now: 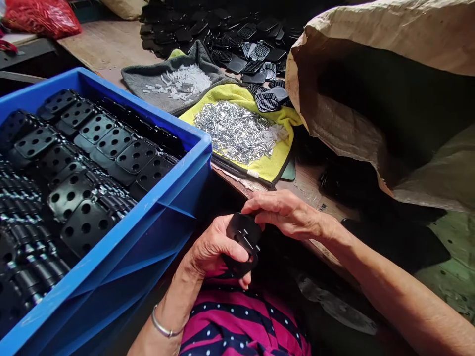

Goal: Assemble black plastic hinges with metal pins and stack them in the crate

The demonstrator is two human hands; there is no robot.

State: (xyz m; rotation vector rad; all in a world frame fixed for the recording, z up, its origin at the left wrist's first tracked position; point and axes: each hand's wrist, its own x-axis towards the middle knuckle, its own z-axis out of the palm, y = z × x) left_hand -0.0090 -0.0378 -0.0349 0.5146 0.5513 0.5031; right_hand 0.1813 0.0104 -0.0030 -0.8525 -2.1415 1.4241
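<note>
My left hand (pixel 218 247) is closed around a black hinged plastic piece (pixel 243 230), thumb across its front, above my lap. Small pins show at the hinge line, and a round hole shows in the lower half. My right hand (pixel 284 212) pinches the upper right edge of the same piece; its fingertips partly cover that edge. Beyond my hands, a yellow cloth (pixel 274 165) carries a heap of shiny metal pins (pixel 237 131). Behind it on the left, white plastic pieces (pixel 185 79) lie on a grey cloth (pixel 139 81).
A blue crate (pixel 178 193) full of black perforated hinged pieces (pixel 106 131) stands at the left. Black plates with grilles (pixel 260 59) are piled at the back. A large open paper sack (pixel 334 113) takes up the right. A red plastic bag (pixel 40 20) lies far left.
</note>
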